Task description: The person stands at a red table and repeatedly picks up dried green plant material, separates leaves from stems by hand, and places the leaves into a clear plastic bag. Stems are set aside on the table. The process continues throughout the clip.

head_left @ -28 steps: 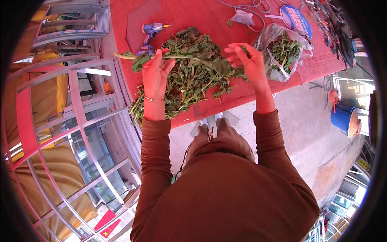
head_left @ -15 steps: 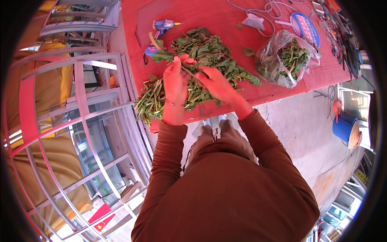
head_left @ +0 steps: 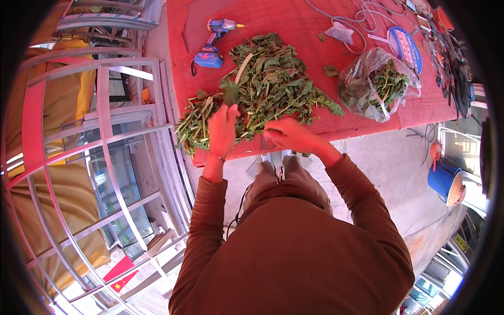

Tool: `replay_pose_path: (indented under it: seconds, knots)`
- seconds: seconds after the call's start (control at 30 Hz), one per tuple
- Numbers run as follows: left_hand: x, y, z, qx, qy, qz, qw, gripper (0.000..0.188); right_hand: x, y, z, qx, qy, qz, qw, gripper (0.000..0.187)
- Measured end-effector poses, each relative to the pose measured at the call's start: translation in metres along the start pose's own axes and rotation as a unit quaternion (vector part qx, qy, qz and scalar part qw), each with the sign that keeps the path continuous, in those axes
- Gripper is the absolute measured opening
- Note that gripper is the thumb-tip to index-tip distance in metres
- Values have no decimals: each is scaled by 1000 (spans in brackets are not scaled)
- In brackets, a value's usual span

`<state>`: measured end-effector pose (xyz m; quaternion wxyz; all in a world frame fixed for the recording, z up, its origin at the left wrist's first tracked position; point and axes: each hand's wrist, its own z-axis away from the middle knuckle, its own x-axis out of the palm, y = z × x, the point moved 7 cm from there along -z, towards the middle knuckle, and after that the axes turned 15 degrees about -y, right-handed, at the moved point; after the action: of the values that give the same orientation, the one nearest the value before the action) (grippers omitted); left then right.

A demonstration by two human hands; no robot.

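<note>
My left hand (head_left: 224, 129) is closed on a leafy green stalk (head_left: 230, 92), whose pale stem end points up and away over the greens. Just right of it, at the table's near edge, my right hand (head_left: 295, 136) has its fingers bent together. Whether a small piece sits between those fingertips is hidden. Before both hands lies a large heap of leafy greens (head_left: 275, 73), partly wilted. A bunch of cut stems (head_left: 197, 126) lies at the left of the heap, beside my left hand.
On the red table (head_left: 320, 16) are a blue cordless drill (head_left: 212, 44) behind the heap, a clear plastic bag of greens (head_left: 362, 86) at right, a blue fan (head_left: 404, 44), a grey cable (head_left: 365, 26) and tools. Metal frames (head_left: 105, 105) stand left; a blue bucket (head_left: 443, 181) is on the right floor.
My hands have come apart. The right hand drew down and right to the table edge; the left lowered toward me, still holding the stalk, which now tilts the other way.
</note>
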<state>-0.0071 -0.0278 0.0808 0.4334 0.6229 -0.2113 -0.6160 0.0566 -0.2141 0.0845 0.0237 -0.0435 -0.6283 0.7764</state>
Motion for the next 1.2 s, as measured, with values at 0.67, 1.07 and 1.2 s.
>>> replay_pose_path:
  seconds: [0.67, 1.07, 1.2]
  knots:
    - [-73, -135, 30, -92, 7, -329, 940, 32, -234, -131, 288, 87, 683, 459, 561, 21]
    - [-62, -91, 20, -20, 39, -258, 965, 26, -231, 70, 257, 132, 454, 376, 797, 50]
    - [-45, -75, 7, -2, 6, -229, 973, 26, -235, 33, 276, 122, 472, 379, 787, 42]
